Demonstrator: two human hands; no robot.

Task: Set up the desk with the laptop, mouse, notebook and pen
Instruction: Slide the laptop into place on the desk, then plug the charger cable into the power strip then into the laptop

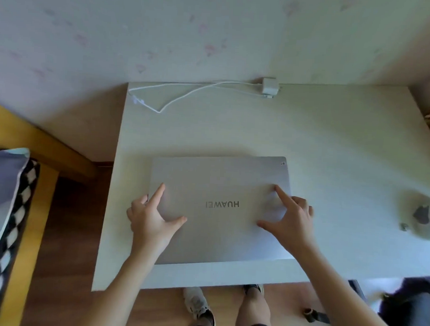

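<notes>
One closed laptop [219, 207] lies on the tabletop [333, 143] under both hands: left hand [152, 216] and right hand [290, 220] spread open, fingertips pressing its lid, gripping nothing.

Soft daylight, blurred wide-angle edges.

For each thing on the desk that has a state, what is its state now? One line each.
laptop: lid closed, lying flat, logo upside down to the camera.
left hand: fingers spread, resting on the lid.
right hand: fingers spread, resting on the lid.
charger: at the desk's far edge; plugged in or not, cannot tell.
cable: loose, not connected to the laptop.
</notes>
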